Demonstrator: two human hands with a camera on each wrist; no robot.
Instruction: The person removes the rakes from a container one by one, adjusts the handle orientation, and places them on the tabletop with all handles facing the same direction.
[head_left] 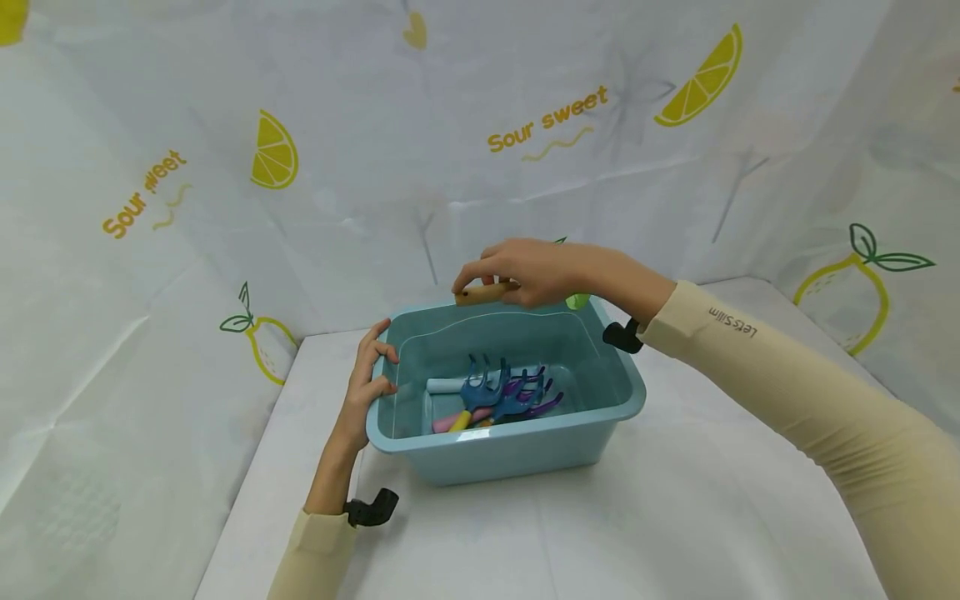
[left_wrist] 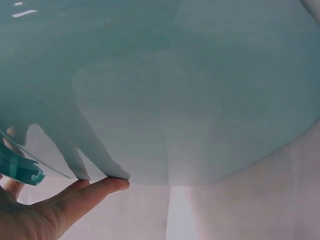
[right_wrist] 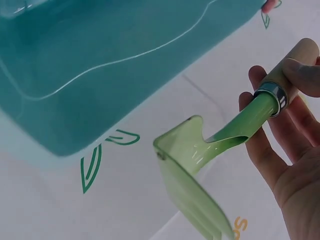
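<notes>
A light blue plastic basin (head_left: 502, 462) stands on the white-covered table. My left hand (head_left: 366, 375) holds its left rim, fingers hooked over the edge. Above the far rim, my right hand (head_left: 536, 271) grips the wooden handle of a green garden hand rake (right_wrist: 257, 117). In the right wrist view its bent green head hangs outside the basin, with the ends of the tines cut off by the frame. Inside the basin lie several hand rakes with blue heads (head_left: 483, 392) and purple tines (head_left: 551, 406), plus pink (head_left: 446, 422), yellow (head_left: 461, 421) and pale blue handles (head_left: 444, 386).
A white cloth (head_left: 360, 158) printed with lemons hangs behind and at the sides. The table (head_left: 637, 517) carries a white cover and shows in front of the basin and to its right.
</notes>
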